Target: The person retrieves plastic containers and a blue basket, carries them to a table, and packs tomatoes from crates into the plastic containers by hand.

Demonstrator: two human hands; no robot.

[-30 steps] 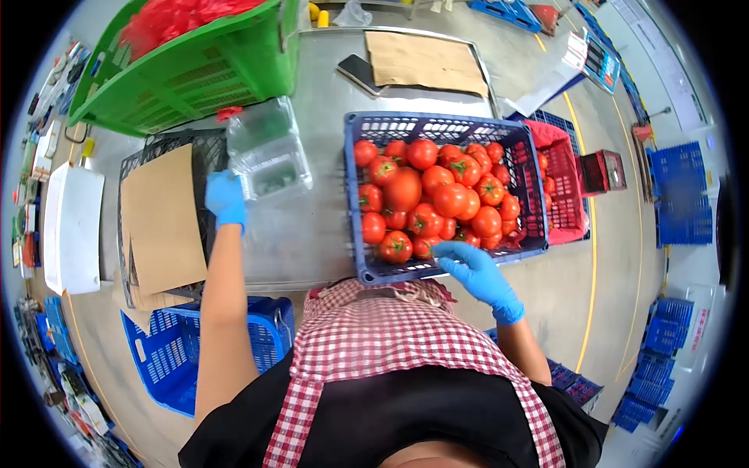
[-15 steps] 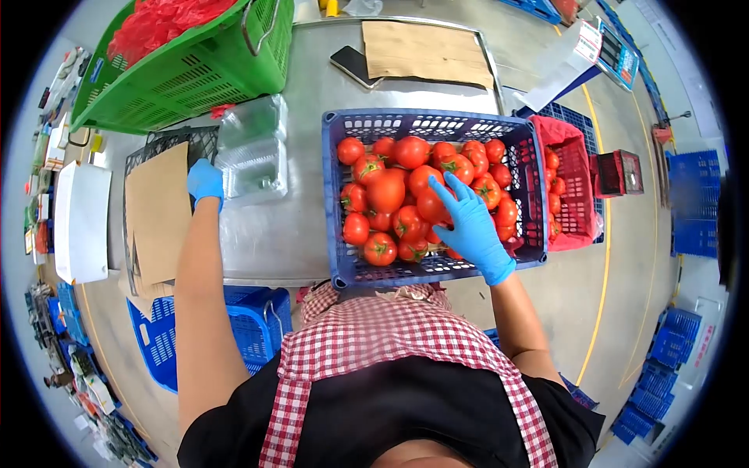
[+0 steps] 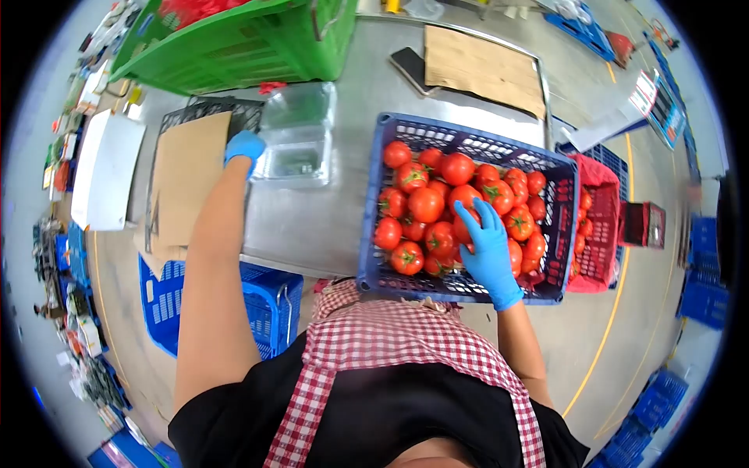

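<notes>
My left hand [image 3: 246, 147], in a blue glove, is closed at the left edge of a clear plastic clamshell container [image 3: 300, 152] with its lid up; its fingertips are partly hidden. Red tomatoes [image 3: 426, 204], several with green stem ends, fill much of a dark blue crate [image 3: 374, 187]. Over the middle of this crate reaches my right hand [image 3: 490, 253], also blue-gloved. Its thumb and fingers curve around one tomato [image 3: 466, 226], which still lies among the others.
Brown cardboard [image 3: 187, 179] lies left of the clamshell. A green basket [image 3: 257, 51] with red plastic bags stands behind. A phone [image 3: 412, 70] and a cardboard sheet [image 3: 484, 66] lie at the back. Right are a red-lined crate [image 3: 597, 257] and a scale [image 3: 663, 113]; below left, a blue basket [image 3: 269, 308].
The camera view has turned, so the table and crates appear further right and tilted. My right hand's fingers have drawn closer around a tomato. My left hand stays at the clamshell's edge.
</notes>
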